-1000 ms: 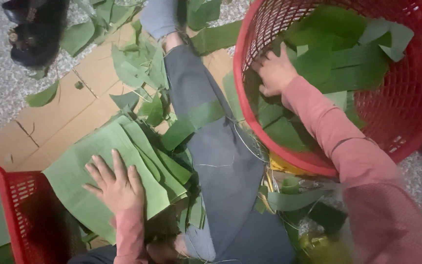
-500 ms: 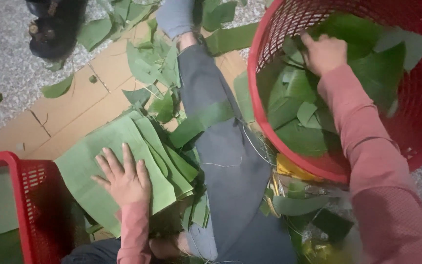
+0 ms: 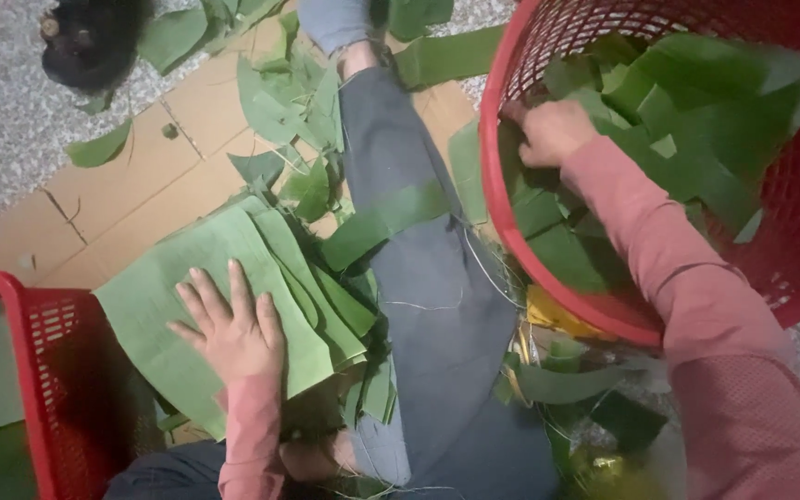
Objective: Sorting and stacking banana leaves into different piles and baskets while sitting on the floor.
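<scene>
Left hand flat on the leaf pile, right hand digging in the basket

Left hand (image 3: 233,331) has its fingers spread wide, palm pressing the stack of cut green leaves (image 3: 224,306) on the cardboard (image 3: 155,199). Right hand (image 3: 553,132) is curled around leaf pieces (image 3: 687,120) inside the round red basket (image 3: 548,296). Compared to half a second back, the right hand sits lower in the basket, closer to the near rim; the left hasn't budged.

Showing as smooth, matt leaf: stacked green leaves (image 3: 224,278). Looking like glossy plastic mesh: round red basket (image 3: 497,194). Lying flat, dull brown cardboard (image 3: 150,185); looking speckled and rough, stone floor (image 3: 11,102). Appearing soft, matt cloth: pink sleeve (image 3: 687,306).
</scene>
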